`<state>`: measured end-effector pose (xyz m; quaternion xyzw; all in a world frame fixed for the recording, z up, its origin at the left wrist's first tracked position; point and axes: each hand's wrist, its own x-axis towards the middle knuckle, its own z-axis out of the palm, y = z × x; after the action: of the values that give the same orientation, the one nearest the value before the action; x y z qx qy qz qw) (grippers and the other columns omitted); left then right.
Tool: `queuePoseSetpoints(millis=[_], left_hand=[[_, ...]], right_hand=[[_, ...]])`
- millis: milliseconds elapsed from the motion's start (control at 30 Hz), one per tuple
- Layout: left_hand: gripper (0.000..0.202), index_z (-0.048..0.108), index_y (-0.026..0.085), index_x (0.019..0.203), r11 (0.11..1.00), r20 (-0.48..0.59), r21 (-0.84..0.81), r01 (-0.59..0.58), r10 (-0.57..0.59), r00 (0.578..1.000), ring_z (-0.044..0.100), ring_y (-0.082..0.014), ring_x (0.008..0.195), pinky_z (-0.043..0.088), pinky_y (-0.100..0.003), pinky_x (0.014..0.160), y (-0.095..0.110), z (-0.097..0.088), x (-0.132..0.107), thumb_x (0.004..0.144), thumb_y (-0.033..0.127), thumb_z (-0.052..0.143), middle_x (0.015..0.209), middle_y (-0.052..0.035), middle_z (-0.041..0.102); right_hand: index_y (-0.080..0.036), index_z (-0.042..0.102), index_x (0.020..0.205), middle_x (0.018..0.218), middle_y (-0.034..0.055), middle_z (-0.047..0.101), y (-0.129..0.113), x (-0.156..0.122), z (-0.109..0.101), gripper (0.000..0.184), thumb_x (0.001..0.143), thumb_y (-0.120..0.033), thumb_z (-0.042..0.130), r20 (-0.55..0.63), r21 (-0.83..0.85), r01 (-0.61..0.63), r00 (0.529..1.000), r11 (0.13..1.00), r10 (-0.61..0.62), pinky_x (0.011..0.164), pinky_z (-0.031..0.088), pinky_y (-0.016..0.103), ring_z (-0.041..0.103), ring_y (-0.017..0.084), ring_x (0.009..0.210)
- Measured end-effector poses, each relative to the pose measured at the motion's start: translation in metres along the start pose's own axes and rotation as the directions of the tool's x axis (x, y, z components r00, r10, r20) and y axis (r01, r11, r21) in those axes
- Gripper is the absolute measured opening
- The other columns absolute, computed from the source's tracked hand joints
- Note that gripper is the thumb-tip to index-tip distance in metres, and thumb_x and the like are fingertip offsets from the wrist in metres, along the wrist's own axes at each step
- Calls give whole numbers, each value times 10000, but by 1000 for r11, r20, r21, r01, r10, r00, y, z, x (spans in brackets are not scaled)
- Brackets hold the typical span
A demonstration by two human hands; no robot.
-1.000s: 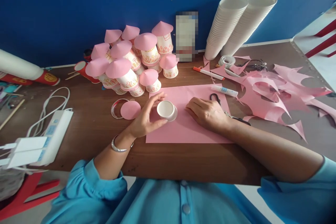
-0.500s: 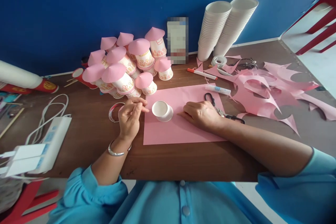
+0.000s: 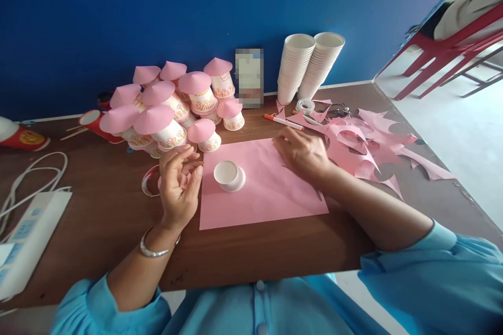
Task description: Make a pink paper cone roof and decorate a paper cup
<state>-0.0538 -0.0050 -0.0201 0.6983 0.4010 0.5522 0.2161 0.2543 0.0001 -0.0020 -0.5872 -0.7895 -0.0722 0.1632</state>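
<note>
A small white paper cup piece (image 3: 226,172) with a flared rim stands on a pink paper sheet (image 3: 259,204). Left of it, my left hand (image 3: 178,186) is raised with its fingers apart and nothing in them. My right hand (image 3: 302,153) hovers palm down over the sheet's far right part, fingers bent and slightly spread, a little blurred. It covers most of what lies beneath; only a thin dark edge shows beside the wrist. A roll of tape (image 3: 150,182) lies behind my left hand.
Decorated cup houses with pink cone roofs (image 3: 154,119) crowd the back left. Two stacks of white cups (image 3: 295,68) stand by the wall, near a phone (image 3: 249,78). An orange marker (image 3: 283,122) and pink paper scraps (image 3: 353,141) lie right. A power strip (image 3: 37,235) sits left.
The view has shifted to the right. My right hand has moved up and away from the cup piece, covering the scissors and glue stick seen before. My left hand's fingers have opened out.
</note>
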Motion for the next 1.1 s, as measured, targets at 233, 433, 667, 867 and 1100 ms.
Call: queuePoseSetpoints(millis=[233, 433, 667, 867, 1100], left_hand=[[331, 637, 261, 1279, 999, 14, -38, -5, 6, 1000, 669, -183, 1076, 660, -356, 906, 3, 4, 0, 958, 273, 715, 1308, -90, 520], [311, 621, 247, 1268, 1000, 18, -11, -8, 8, 1000, 671, -183, 1041, 663, -390, 913, 5, 5, -2, 973, 315, 692, 1295, -100, 525], [405, 620, 276, 1337, 994, 3, 25, -105, 105, 994, 673, -174, 995, 675, -370, 846, 11, 0, -1, 947, 287, 729, 1304, -95, 521], [589, 519, 255, 1530, 970, 210, -40, -240, 243, 947, 569, -98, 567, 500, -221, 471, 23, -12, -5, 998, 471, 653, 886, -16, 673], [302, 702, 235, 1176, 867, 321, 126, -482, 424, 847, 730, -176, 686, 599, -290, 607, 49, -12, -2, 1063, 460, 534, 830, -40, 782]], right_hand=[[-213, 770, 850, 1027, 133, 738, 66, 33, 1, 235, 956, -210, 561, 128, -75, -293, 945, 953, 301, 620, 382, 322, 656, 251, 818], [-167, 759, 829, 1068, 191, 763, 66, 43, 7, 123, 902, -226, 679, 199, -59, -349, 914, 935, 354, 682, 449, 374, 697, 325, 907], [-204, 717, 1028, 889, 96, 763, 38, 23, -39, 169, 913, -326, 696, -15, 290, -354, 927, 889, 374, 739, 506, 404, 697, 272, 782], [-222, 756, 929, 779, 34, 731, -12, -2, -55, 196, 930, -415, 723, 127, 856, -59, 987, 513, -98, 586, 473, 292, 606, 156, 633], [-200, 734, 901, 682, 2, 648, -42, -11, -37, 303, 873, -490, 817, 311, 948, -304, 948, 99, -69, 536, 479, 274, 571, 137, 592]])
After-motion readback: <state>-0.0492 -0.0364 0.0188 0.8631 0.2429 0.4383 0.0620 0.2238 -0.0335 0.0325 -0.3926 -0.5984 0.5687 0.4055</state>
